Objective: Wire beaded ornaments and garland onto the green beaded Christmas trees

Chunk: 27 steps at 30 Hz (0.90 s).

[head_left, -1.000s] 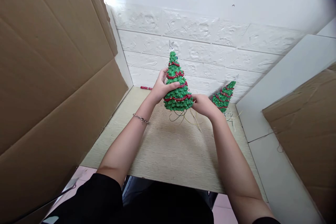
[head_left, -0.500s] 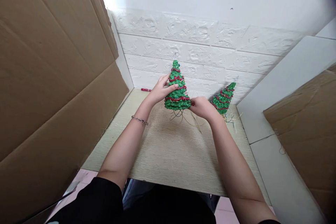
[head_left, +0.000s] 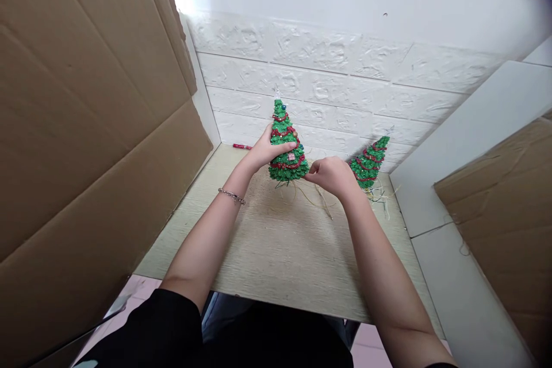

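A small green Christmas tree (head_left: pixel 286 152) with red garland and tiny ornaments is held just above the table, tilted slightly to the left. My left hand (head_left: pixel 268 148) grips its left side, thumb across the front. At the lower right edge of the tree, my right hand (head_left: pixel 328 173) is closed with thumb and fingers pinched together; what lies between them is too small to make out. Thin wires and pale strands (head_left: pixel 319 200) hang under the tree and spread on the table. A second tree (head_left: pixel 370 164) leans at the right, partly behind my right hand.
The wooden table (head_left: pixel 284 253) ends at a white brick-patterned wall (head_left: pixel 319 83). A red pen-like object (head_left: pixel 242 146) lies at the back left. Cardboard (head_left: pixel 99 126) stands on the left, and more cardboard (head_left: pixel 500 201) with white panels on the right.
The held tree has turned, showing a pink present ornament and a blue ball, and its top has shifted left. My right hand has moved slightly left, staying by the tree's base.
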Each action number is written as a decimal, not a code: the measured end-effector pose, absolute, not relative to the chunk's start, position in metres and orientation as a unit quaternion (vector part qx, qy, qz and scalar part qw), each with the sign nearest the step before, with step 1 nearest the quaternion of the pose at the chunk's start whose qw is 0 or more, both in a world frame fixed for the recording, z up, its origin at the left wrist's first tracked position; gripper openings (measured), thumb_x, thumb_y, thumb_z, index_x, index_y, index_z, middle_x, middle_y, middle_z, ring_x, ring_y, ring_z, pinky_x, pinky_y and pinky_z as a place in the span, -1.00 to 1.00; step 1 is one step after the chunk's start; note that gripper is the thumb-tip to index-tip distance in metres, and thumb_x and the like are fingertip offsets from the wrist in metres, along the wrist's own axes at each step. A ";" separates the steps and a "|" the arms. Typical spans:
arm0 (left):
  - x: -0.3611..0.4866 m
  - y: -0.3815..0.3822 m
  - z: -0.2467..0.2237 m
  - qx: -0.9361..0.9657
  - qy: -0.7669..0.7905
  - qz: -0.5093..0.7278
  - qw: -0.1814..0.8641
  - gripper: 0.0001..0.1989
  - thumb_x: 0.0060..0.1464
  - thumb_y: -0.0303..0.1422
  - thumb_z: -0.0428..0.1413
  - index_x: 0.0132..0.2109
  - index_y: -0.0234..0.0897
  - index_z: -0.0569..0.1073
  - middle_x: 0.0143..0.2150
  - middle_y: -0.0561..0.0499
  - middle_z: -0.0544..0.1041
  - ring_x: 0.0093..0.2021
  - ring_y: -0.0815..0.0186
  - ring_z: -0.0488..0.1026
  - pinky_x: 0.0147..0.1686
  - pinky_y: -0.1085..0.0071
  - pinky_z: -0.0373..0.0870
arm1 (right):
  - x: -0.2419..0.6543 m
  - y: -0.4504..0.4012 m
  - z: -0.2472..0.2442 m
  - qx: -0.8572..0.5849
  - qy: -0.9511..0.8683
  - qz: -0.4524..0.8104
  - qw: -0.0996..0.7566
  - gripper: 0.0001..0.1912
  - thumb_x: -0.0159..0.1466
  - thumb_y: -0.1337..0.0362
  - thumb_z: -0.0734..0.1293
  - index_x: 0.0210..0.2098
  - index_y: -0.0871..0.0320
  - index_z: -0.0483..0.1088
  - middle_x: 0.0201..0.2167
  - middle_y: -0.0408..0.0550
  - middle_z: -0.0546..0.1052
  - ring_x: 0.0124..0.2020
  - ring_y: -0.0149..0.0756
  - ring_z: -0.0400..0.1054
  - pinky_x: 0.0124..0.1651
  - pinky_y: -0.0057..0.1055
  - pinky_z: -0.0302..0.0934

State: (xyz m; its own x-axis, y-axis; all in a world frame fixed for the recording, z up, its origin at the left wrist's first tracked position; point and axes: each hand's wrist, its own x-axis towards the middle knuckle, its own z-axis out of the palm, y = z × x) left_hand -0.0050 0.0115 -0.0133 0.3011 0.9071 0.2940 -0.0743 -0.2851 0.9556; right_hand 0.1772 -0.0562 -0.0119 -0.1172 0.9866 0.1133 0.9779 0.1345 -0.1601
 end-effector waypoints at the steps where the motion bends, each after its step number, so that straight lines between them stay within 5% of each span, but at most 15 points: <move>1: -0.005 0.013 -0.014 0.632 0.327 0.494 0.500 -0.26 -0.34 -0.22 0.38 0.02 -0.27 0.29 0.06 -0.19 0.50 0.13 -0.05 0.45 0.15 0.01 0.38 | 0.177 -0.057 -0.011 -0.658 -0.746 0.026 0.101 -0.70 0.27 0.04 0.33 -0.40 0.09 0.58 -0.39 0.01 0.59 -0.33 -0.16 0.43 -0.40 -0.36 0.00; 8: -0.006 0.024 -0.027 0.597 0.295 0.523 0.533 -0.31 -0.35 -0.15 0.41 -0.06 -0.26 0.34 -0.04 -0.13 0.51 0.02 0.02 0.49 0.06 0.08 0.42 | 0.178 -0.058 -0.010 -0.649 -0.741 0.059 0.163 -0.69 0.22 0.11 0.42 -0.57 0.13 0.45 -0.55 -0.12 0.50 -0.48 -0.33 0.31 -0.44 -0.41 -0.05; 15: -0.007 0.026 -0.024 0.544 0.247 0.564 0.570 -0.43 -0.32 -0.17 0.44 -0.16 -0.26 0.42 -0.21 -0.02 0.53 -0.20 0.22 0.51 -0.09 0.25 0.46 | 0.184 -0.050 -0.019 -0.609 -0.727 0.110 0.296 -0.74 0.22 0.13 0.43 -0.49 0.17 0.48 -0.53 -0.17 0.49 -0.47 -0.38 0.30 -0.38 -0.45 0.02; 21: -0.014 0.032 -0.014 0.517 0.252 0.639 0.511 -0.40 -0.46 -0.17 0.50 -0.23 -0.27 0.47 -0.26 0.00 0.54 -0.26 0.28 0.51 -0.20 0.34 0.48 | 0.199 -0.038 -0.033 -0.685 -0.715 0.112 0.079 -0.78 0.36 0.20 0.30 -0.24 0.18 0.55 -0.25 0.00 0.60 -0.21 -0.25 0.44 -0.23 -0.43 0.16; 27: -0.028 0.041 -0.005 0.456 0.190 0.727 0.477 -0.44 -0.27 -0.04 0.44 -0.17 -0.21 0.46 -0.21 -0.03 0.55 -0.12 0.17 0.55 -0.10 0.29 0.50 | 0.204 -0.025 -0.055 -0.742 -0.657 0.127 -0.042 -0.67 0.31 0.15 0.36 -0.09 0.28 0.55 -0.08 0.25 0.57 -0.01 -0.01 0.46 -0.13 -0.31 0.28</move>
State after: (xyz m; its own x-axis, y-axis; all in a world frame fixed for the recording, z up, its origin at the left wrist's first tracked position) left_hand -0.0285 0.0410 -0.0052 -0.1304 0.8668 0.4813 -0.5199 -0.4732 0.7112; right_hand 0.2042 -0.0254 -0.0550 0.1034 0.9645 -0.2429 0.9857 -0.1321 -0.1050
